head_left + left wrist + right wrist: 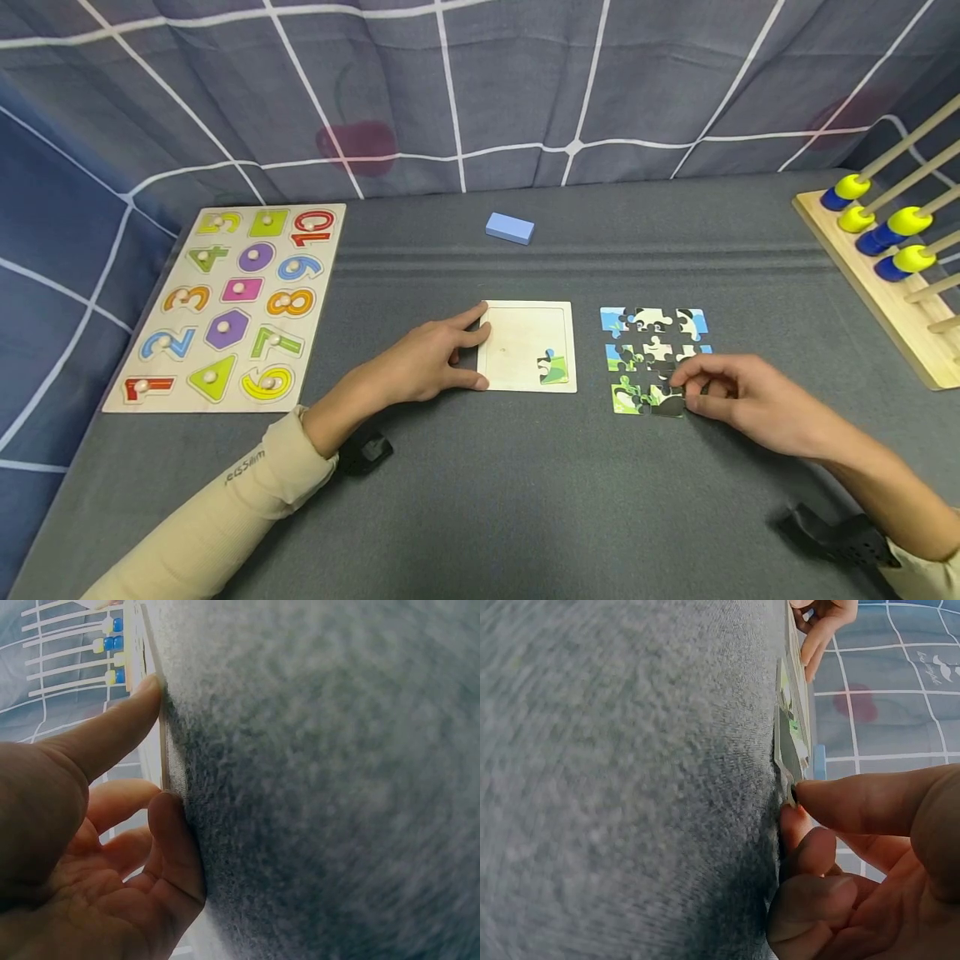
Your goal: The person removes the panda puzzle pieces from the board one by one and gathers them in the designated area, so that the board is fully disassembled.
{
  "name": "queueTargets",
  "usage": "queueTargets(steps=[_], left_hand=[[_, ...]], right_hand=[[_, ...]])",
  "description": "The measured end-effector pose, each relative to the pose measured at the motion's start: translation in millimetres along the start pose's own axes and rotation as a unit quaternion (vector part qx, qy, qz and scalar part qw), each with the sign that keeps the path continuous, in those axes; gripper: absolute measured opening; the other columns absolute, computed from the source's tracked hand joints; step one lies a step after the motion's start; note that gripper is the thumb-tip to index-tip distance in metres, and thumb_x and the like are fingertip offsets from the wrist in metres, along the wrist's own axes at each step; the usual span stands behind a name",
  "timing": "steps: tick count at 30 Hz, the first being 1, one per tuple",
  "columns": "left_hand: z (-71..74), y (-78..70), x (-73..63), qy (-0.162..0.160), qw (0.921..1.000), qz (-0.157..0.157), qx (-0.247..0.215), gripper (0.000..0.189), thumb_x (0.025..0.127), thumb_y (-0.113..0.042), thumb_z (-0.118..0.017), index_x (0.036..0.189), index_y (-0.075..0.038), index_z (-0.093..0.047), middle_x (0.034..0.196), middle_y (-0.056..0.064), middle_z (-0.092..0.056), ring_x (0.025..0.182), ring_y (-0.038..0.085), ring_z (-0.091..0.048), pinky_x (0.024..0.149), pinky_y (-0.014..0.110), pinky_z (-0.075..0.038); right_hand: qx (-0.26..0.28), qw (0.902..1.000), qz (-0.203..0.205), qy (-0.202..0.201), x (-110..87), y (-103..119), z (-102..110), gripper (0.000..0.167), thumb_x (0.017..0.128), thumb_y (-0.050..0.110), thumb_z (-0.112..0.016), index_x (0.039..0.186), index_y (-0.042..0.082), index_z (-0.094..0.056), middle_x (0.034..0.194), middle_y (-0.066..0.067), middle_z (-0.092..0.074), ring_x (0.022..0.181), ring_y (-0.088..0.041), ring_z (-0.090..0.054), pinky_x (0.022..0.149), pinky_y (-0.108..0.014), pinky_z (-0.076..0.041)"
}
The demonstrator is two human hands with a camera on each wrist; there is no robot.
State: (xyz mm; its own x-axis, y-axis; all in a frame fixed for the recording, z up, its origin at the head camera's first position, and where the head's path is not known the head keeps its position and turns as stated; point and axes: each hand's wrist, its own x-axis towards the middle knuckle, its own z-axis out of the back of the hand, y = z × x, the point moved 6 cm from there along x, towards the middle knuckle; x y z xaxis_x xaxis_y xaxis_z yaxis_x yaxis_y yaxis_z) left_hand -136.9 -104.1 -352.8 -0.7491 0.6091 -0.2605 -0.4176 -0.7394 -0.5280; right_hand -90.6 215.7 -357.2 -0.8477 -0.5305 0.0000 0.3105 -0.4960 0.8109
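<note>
A square wooden puzzle board (517, 333) lies mid-table, with one green, black and white piece (555, 369) in its lower right corner. My left hand (412, 358) rests at the board's left edge, fingers spread and touching it; the thumb (124, 727) shows against that edge in the left wrist view. To the right, several panda puzzle pieces (654, 321) lie in loose rows. My right hand (750, 400) pinches the right edge of a dark bottom-row puzzle piece (666, 402) between thumb and forefinger. In the right wrist view, the thumb (855, 802) meets the piece's edge.
A number-and-shape peg board (225, 308) lies at the left. A small blue block (510, 228) sits behind the puzzle board. At the far right stands a wooden rack (885, 292) with rods and yellow and blue beads. A checked cloth (517, 83) hangs behind the table.
</note>
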Motion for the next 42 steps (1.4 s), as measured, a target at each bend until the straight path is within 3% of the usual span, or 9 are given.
queueTargets(steps=[11, 17, 24, 42], left_hand=[[0.1, -0.1, -0.6, 0.000, 1.0000, 0.000, -0.004, 0.073, 0.088, -0.032, -0.076, 0.148, -0.005, -0.043, 0.161, 0.012, -0.022, 0.074, 0.011, -0.050, 0.074, 0.031, -0.041], [0.7, -0.3, -1.9, -0.002, 1.0000, 0.001, -0.006, 0.074, 0.088, -0.032, -0.076, 0.148, -0.005, -0.043, 0.161, 0.012, -0.021, 0.074, 0.011, -0.050, 0.074, 0.031, -0.041], [0.7, -0.8, -1.9, -0.004, 1.0000, 0.001, -0.005, 0.074, 0.087, -0.031, -0.077, 0.148, -0.004, -0.043, 0.161, 0.012, -0.022, 0.073, 0.011, -0.050, 0.075, 0.032, -0.041], [-0.1, 0.4, -0.3, -0.005, 1.0000, -0.001, -0.002, 0.074, 0.087, -0.031, -0.077, 0.147, -0.005, -0.043, 0.161, 0.012, -0.023, 0.072, 0.011, -0.049, 0.074, 0.031, -0.041]], right_hand=[[-0.071, 0.9971, -0.004, -0.026, -3.6, 6, 0, 0.027, 0.086, -0.010, -0.068, 0.107, 0.007, -0.069, 0.079, 0.008, -0.056, 0.065, -0.007, -0.049, 0.055, -0.022, -0.039], [-0.124, 0.9910, -0.021, -0.047, -7.0, 10, -1, 0.035, 0.077, 0.004, -0.083, 0.108, 0.012, -0.070, 0.078, 0.007, -0.048, 0.065, -0.005, -0.043, 0.055, -0.022, -0.034], [-0.194, 0.9787, -0.014, -0.067, -8.9, 17, -5, 0.036, 0.075, 0.007, -0.085, 0.104, 0.020, -0.071, 0.078, 0.011, -0.045, 0.069, -0.003, -0.042, 0.057, -0.023, -0.034], [-0.210, 0.9752, 0.004, -0.068, -9.6, 19, -5, 0.038, 0.076, 0.006, -0.084, 0.108, 0.022, -0.070, 0.078, 0.014, -0.044, 0.067, 0.000, -0.042, 0.056, -0.024, -0.033]])
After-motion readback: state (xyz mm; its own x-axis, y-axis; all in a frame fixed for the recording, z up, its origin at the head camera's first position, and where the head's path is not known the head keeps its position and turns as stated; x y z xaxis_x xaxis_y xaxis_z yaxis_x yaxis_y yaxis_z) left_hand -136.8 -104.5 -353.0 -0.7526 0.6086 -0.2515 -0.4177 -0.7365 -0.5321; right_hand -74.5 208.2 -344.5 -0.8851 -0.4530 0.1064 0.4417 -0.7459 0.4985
